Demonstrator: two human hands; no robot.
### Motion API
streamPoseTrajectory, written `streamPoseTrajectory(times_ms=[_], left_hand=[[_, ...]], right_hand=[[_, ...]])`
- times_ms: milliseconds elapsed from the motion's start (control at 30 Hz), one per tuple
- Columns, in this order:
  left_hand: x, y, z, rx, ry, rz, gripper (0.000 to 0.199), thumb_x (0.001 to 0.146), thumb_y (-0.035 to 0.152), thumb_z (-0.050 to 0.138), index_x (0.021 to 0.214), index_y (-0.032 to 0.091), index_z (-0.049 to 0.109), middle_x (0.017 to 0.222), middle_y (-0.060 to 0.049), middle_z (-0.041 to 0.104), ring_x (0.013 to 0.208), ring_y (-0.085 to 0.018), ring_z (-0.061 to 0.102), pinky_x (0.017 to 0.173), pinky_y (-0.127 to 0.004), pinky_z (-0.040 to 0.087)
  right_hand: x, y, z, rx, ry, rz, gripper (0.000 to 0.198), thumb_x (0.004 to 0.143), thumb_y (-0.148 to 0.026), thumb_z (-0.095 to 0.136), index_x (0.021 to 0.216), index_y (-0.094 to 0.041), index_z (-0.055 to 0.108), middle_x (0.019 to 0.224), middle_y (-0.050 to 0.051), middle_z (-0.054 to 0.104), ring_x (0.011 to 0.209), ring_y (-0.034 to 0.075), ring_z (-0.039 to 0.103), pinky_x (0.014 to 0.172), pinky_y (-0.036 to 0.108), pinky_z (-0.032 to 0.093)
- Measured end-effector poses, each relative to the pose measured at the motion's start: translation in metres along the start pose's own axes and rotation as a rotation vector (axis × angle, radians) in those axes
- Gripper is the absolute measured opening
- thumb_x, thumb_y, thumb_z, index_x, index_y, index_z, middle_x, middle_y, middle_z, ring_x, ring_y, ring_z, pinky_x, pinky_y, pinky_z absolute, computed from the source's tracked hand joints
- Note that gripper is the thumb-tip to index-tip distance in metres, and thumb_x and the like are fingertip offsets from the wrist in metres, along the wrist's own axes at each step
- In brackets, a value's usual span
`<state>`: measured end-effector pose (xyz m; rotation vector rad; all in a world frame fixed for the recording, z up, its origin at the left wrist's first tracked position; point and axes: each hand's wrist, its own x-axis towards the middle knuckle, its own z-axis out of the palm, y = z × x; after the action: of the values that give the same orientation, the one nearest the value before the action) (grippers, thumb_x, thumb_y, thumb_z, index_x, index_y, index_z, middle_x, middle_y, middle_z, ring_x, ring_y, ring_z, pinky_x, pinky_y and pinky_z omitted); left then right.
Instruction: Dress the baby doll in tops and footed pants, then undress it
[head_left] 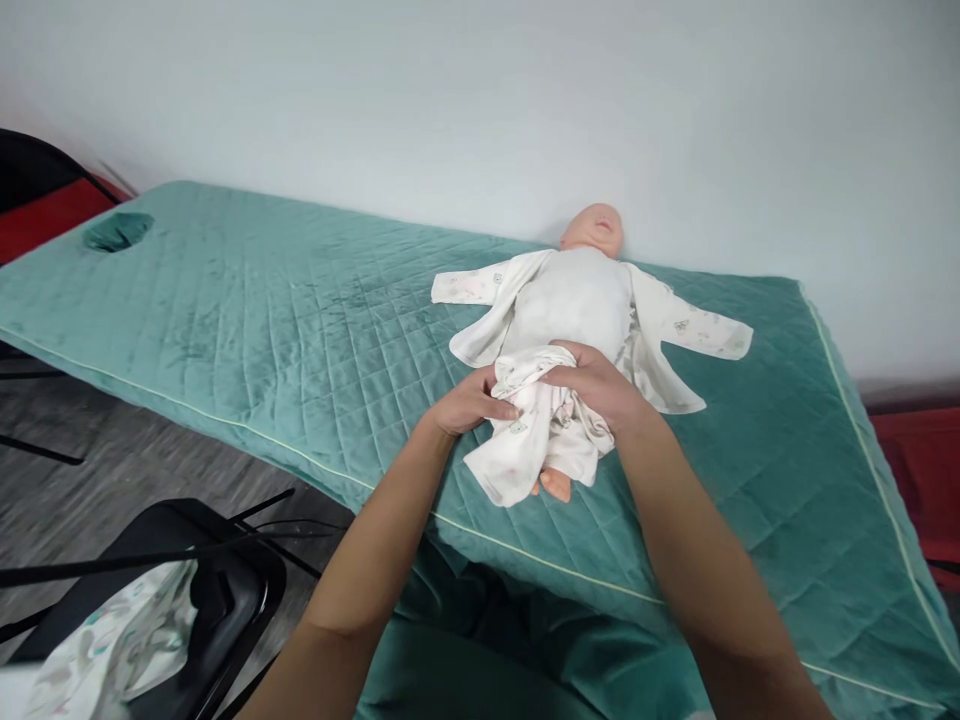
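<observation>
While bunched cloth (531, 430) partly hides the doll (576, 292) | left hand (472, 402), right hand (598, 385): grip clamped on cloth

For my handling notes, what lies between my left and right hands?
In the head view, a bunched white printed cloth garment lies between your left hand and right hand, with peach-coloured doll's feet showing below.

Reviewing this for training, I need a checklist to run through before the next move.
1. Doll lying face up on the green table: ok.
2. Feet short of the table's near edge: ok.
3. Left hand gripping the bunched patterned cloth: ok.
4. Right hand gripping the same cloth: ok.
5. White jacket closed in front: not ok, it lies open.
6. Doll's arms inside the sleeves: cannot tell.
</observation>
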<state>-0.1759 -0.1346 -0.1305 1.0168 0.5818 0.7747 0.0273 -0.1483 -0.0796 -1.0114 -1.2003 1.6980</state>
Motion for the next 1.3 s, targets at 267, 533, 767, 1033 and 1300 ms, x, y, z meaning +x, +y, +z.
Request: streamPoseTrajectory(times_ms=[267, 533, 767, 1033, 1300], left_hand=[[-0.001, 0.000, 0.000, -0.161, 0.056, 0.022, 0.049, 0.051, 0.030, 0.093, 0.092, 0.011, 0.075, 0.073, -0.006, 0.075, 0.062, -0.017, 0.068, 0.065, -0.026, 0.054], [-0.003, -0.002, -0.002, -0.202, 0.099, -0.006, 0.059, 0.052, 0.038, 0.094, 0.101, 0.012, 0.072, 0.093, -0.012, 0.079, 0.084, -0.029, 0.075, 0.070, -0.032, 0.058], [-0.015, 0.009, 0.023, -0.141, 0.183, 0.058, 0.051, 0.061, 0.036, 0.090, 0.103, 0.013, 0.073, 0.087, -0.007, 0.076, 0.071, -0.020, 0.070, 0.065, -0.028, 0.054], [-0.062, 0.015, 0.073, 0.015, 0.482, 0.126, 0.032, 0.074, 0.035, 0.083, 0.098, 0.015, 0.074, 0.085, -0.002, 0.072, 0.072, -0.013, 0.061, 0.067, -0.023, 0.046], [-0.093, 0.020, 0.112, -0.005, 0.584, 0.002, 0.030, 0.080, 0.041, 0.077, 0.098, 0.016, 0.074, 0.083, -0.002, 0.069, 0.073, -0.012, 0.056, 0.068, -0.023, 0.041]], right_hand=[[-0.003, -0.006, 0.003, -0.180, -0.065, -0.036, 0.028, 0.075, -0.037, 0.081, 0.086, -0.019, 0.062, 0.078, -0.003, 0.059, 0.070, 0.011, 0.054, 0.060, 0.023, 0.040], [-0.007, -0.016, 0.005, -0.344, -0.322, 0.026, 0.044, 0.076, -0.041, 0.082, 0.111, -0.017, 0.072, 0.101, 0.003, 0.072, 0.091, 0.020, 0.065, 0.078, 0.030, 0.049], [-0.007, -0.009, 0.006, -0.317, -0.163, -0.044, 0.036, 0.077, -0.042, 0.079, 0.102, -0.017, 0.069, 0.091, 0.001, 0.067, 0.080, 0.016, 0.061, 0.070, 0.027, 0.046], [-0.008, -0.008, 0.007, -0.566, -0.080, -0.078, 0.027, 0.069, -0.037, 0.077, 0.078, -0.018, 0.061, 0.074, -0.005, 0.056, 0.069, 0.012, 0.049, 0.060, 0.023, 0.037], [-0.008, -0.002, 0.008, -0.710, -0.120, -0.084, 0.014, 0.066, -0.022, 0.066, 0.079, -0.017, 0.065, 0.074, -0.005, 0.062, 0.069, 0.012, 0.052, 0.059, 0.021, 0.037]])
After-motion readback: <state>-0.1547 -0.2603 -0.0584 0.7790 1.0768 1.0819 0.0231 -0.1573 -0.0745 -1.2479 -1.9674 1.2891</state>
